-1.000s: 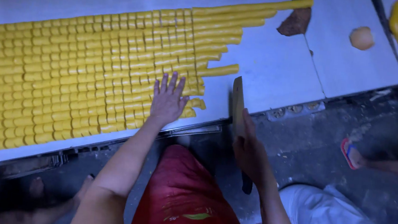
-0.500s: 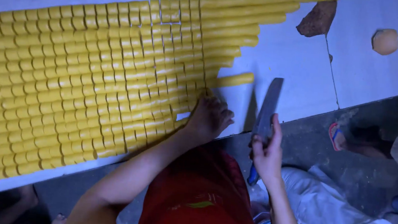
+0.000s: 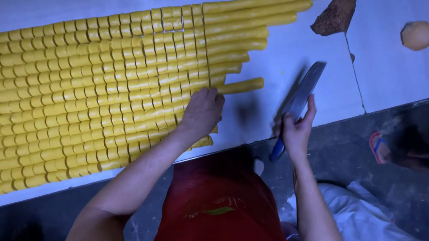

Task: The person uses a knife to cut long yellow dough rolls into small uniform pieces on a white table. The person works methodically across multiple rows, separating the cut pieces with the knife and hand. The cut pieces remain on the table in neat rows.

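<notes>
The left hand lies palm down, fingers together, on the near right edge of the cut yellow dough pieces that cover the white counter. Just beyond its fingertips, uncut yellow dough ropes run to the right. The right hand is clamped around the blue handle of a cleaver, whose blade is raised and tilted above bare counter, right of the ropes. A small round dough lump sits far right.

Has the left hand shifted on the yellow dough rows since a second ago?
Yes. The left hand slid right along the yellow cut dough pieces, toward the uncut yellow dough ropes.
</notes>
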